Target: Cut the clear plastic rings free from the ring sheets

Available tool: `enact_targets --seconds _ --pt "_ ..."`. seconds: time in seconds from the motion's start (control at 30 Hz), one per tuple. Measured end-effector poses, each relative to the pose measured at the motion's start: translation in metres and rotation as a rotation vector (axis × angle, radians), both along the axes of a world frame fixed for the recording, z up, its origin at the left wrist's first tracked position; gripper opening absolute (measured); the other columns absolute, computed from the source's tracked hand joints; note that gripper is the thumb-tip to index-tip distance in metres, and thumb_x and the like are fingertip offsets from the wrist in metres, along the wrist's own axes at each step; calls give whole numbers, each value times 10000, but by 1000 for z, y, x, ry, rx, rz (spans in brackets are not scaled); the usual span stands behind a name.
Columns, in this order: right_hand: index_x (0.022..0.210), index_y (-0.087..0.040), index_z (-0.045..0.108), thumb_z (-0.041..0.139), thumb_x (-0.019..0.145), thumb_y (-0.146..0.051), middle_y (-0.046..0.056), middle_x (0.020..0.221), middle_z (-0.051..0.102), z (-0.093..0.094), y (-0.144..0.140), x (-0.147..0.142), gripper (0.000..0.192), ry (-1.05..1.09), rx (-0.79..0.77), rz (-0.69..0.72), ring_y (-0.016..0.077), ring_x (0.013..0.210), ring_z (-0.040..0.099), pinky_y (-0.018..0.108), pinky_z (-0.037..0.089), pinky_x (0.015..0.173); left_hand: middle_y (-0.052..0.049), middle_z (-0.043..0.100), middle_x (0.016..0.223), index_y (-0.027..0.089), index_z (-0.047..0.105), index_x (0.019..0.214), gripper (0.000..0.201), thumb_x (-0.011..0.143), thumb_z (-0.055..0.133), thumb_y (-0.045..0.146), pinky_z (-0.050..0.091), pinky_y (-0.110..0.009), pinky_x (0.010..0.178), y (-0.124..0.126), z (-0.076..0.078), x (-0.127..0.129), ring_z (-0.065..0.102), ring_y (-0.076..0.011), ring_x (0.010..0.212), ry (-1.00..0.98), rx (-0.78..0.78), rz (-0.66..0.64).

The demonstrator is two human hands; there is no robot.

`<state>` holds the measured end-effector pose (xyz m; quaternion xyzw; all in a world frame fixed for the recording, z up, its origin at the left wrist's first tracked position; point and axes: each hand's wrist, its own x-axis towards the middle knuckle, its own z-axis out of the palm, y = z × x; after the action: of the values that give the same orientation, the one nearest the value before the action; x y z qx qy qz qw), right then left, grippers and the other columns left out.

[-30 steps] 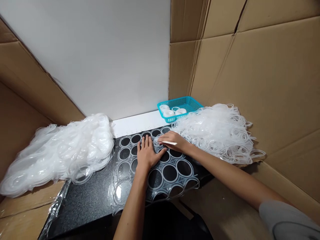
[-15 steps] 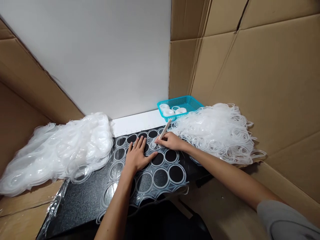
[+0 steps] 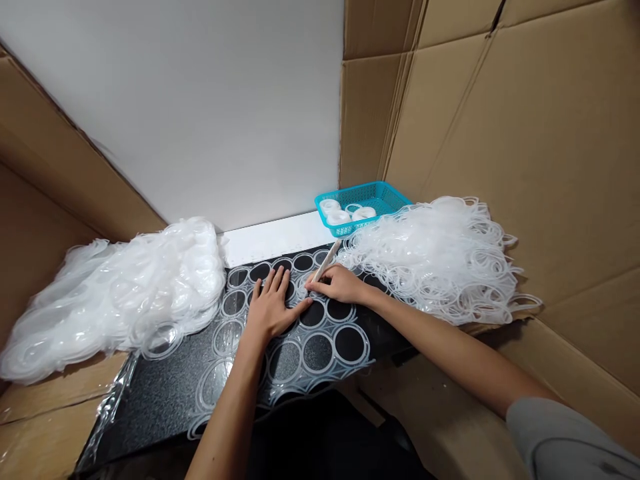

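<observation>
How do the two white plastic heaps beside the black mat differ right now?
The left heap looks filmy and dense, a cloudy mass of overlapping sheets; the right heap is open and lacy, with loose ring outlines showing. The left heap spills onto cardboard at the left; the right heap lies behind the right hand, next to the blue basket. Both are translucent white plastic flanking the black mat.

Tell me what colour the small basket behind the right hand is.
The basket is turquoise blue, seen in the head view.
</observation>
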<state>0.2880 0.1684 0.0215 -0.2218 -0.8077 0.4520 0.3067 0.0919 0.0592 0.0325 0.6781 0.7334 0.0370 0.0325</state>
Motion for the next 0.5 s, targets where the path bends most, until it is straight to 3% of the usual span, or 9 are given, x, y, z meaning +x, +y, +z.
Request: enact_targets --seconds 0.27,0.4,0.5 --pt "923 -209 840 720 922 -342 71 1031 831 -4 1 -1 180 11 32 -34 259 1013 778 374 585 949 -45 203 1755 226 280 1670 902 961 356 778 120 -541 1330 1 -1 0 164 -291 1637 10 0 -5" --pt "903 -212 832 713 941 -326 63 1019 831 -7 1 -1 169 12 122 -39 247 1018 776 380 570 1004 -65 198 1756 193 284 1665 911 963 371 767 137 -566 1323 1 -1 -1 162 -305 1636 8 -4 -7" --pt "954 -213 816 665 989 -278 62 1047 823 -7 -1 0 167 15 277 38 226 1035 763 368 567 999 -66 205 1754 195 296 1661 902 963 391 758 147 -579 1320 1 -1 -1 165 -309 1635 5 4 -9"
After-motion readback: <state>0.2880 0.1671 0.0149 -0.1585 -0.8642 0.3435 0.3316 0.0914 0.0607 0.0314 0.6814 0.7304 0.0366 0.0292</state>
